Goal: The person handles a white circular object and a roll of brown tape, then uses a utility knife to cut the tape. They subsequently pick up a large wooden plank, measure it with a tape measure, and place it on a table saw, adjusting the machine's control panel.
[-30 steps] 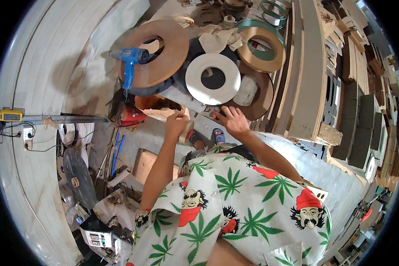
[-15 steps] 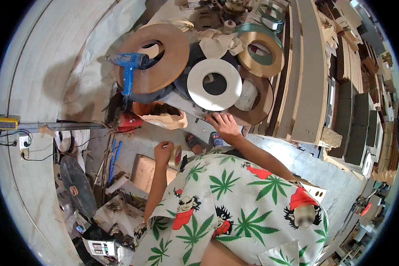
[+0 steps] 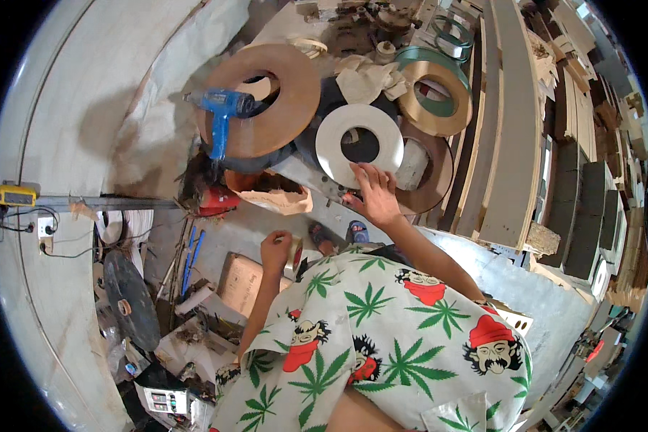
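My right hand (image 3: 376,198) reaches over the bench's near edge with its fingers spread. Its fingertips lie at the lower rim of a white roll of flat strip (image 3: 324,147). Beside the thumb is a small orange-red thing (image 3: 348,196), too small to name. My left hand (image 3: 275,249) hangs lower, its fingers curled closed; whatever they hold, if anything, is hidden. Close to that hand's right side is a roll of tape (image 3: 295,256); I cannot tell whether it is held. A large brown roll (image 3: 295,90) sits left of the white one, with a blue heat gun (image 3: 219,108) lying on it.
Gold (image 3: 457,101) and green rolls stand farther right, near a crumpled cloth (image 3: 363,81). An open paper bag (image 3: 295,201) hangs below the bench front. Long boards (image 3: 507,144) run along the right. A cardboard box (image 3: 241,281) and a dark disc (image 3: 129,306) are lower left.
My right hand has moved from the bench edge up toward the white roll, its fingers spreading; the orange-red thing now shows. My left hand stays curled. The whole view has shifted slightly.
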{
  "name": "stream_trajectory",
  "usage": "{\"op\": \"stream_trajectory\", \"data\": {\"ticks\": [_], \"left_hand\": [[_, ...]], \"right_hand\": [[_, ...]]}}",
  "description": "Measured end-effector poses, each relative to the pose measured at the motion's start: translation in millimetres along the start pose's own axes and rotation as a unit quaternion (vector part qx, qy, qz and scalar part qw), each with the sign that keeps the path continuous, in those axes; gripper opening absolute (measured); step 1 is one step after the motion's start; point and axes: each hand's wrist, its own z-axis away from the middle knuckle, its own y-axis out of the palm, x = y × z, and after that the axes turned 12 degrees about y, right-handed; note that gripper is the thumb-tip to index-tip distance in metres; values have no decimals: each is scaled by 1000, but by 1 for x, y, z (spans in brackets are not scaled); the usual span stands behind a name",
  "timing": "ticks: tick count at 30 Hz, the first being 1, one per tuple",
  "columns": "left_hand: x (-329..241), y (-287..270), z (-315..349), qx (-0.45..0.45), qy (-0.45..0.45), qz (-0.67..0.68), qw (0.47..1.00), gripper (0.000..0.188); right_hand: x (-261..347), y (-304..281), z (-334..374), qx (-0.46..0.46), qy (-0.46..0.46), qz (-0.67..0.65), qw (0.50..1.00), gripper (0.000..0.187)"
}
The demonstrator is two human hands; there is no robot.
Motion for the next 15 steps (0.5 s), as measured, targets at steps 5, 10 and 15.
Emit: {"op": "stream_trajectory", "data": {"ticks": [5, 10, 15], "left_hand": [[-25, -2, -9, -7, 37, -54, 998, 27], [-35, -15, -10, -37, 47, -64, 996, 26], [-67, -35, -14, -35, 15, -26, 999, 23]], "right_hand": [[-7, 2, -34, 114, -29, 39, 992, 70], [-9, 2, -40, 67, -79, -55, 993, 61], [28, -71, -62, 29, -36, -179, 983, 56]]}}
